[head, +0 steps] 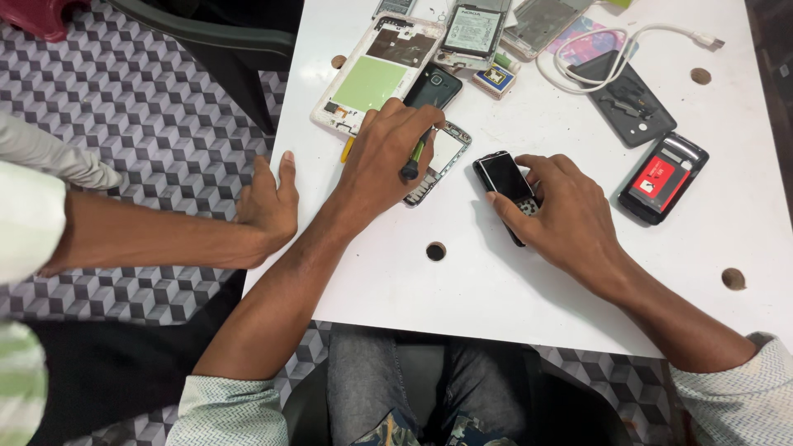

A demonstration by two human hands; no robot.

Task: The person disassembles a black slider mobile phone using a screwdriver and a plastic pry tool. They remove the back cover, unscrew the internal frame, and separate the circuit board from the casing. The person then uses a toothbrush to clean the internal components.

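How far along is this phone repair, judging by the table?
Several phones already lie opened: a white frame showing its green panel, and a black back cover. In hand: the right hand holds a small black phone, apparently still closed, and the left hand grips a screwdriver over a bare frame. Nothing looks reassembled.

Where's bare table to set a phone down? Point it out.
Free: the near strip of the table between the left hand and right hand, and the right edge past the black phone. Crowded: the far side, with opened phones and white cable.
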